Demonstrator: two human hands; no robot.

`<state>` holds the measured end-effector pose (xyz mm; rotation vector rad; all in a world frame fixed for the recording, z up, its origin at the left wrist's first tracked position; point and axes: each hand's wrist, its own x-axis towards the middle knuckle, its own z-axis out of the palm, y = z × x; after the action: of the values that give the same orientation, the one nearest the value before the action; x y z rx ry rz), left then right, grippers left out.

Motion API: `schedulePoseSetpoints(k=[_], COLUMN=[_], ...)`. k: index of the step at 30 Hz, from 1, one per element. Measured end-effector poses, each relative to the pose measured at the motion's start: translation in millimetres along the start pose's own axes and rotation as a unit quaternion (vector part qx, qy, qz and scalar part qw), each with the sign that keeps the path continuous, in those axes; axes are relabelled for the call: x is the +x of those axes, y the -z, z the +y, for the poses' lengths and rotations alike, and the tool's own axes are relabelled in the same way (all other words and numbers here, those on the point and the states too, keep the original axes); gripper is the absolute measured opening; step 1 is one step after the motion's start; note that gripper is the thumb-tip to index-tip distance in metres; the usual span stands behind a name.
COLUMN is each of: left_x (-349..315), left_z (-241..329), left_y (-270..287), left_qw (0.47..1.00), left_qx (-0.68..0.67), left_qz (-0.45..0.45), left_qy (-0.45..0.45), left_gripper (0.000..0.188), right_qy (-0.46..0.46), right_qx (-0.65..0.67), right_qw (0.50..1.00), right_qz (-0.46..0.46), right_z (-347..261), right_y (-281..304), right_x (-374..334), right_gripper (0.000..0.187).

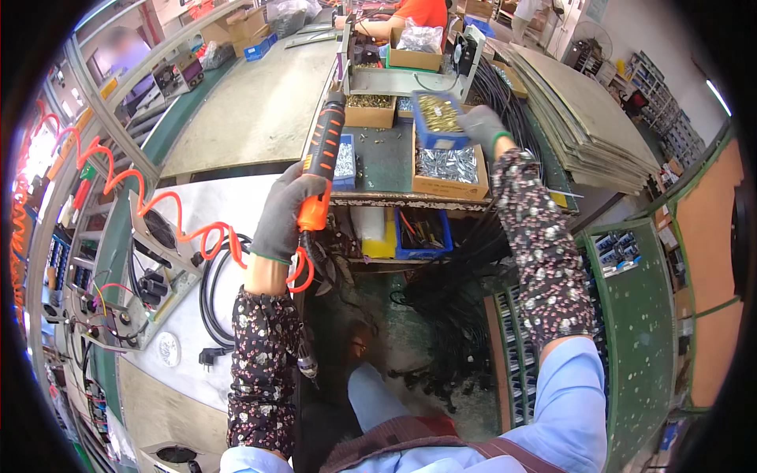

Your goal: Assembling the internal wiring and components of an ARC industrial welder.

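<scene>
My left hand [288, 209], in a grey glove, is closed around the orange grip of a black-and-orange power screwdriver [322, 146]. Its nose points away from me toward the bench's metal frame. At the right, my gloved right hand [482, 126] grips the edge of a blue plastic bin [440, 143] filled with brass-coloured screws. This bin is tilted and slightly blurred, over the back of an open cardboard box [449, 187] of silver screws. Another blue bin [344, 183] with silver parts stands beside the screwdriver.
An orange coiled hose [185, 234] loops across the left side. A black cable with a plug [209, 347] lies on the white tabletop [177, 315]. Flat boards [583, 118] are stacked at the right. Below the bench a shelf holds a blue tray [426, 251]. Co-workers are farther back.
</scene>
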<state>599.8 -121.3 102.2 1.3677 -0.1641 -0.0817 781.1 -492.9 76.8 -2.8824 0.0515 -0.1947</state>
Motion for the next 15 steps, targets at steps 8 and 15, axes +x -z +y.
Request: schedulePoseSetpoints(k=[8, 15], left_x=[37.1, 104.7], left_z=[-63.3, -102.2], left_y=[-56.6, -130.3], left_qw=[0.996, 0.988], left_qx=[-0.02, 0.123], left_qz=[-0.056, -0.008], left_qy=[0.07, 0.089], left_gripper=[0.044, 0.059], right_qy=[-0.133, -0.193], right_qx=[-0.107, -0.126], right_qw=[0.983, 0.97], right_qz=[0.075, 0.076], right_z=[84.9, 78.4], right_y=[45.7, 18.8], right_x=[-51.9, -72.7], right_gripper=[0.04, 0.029])
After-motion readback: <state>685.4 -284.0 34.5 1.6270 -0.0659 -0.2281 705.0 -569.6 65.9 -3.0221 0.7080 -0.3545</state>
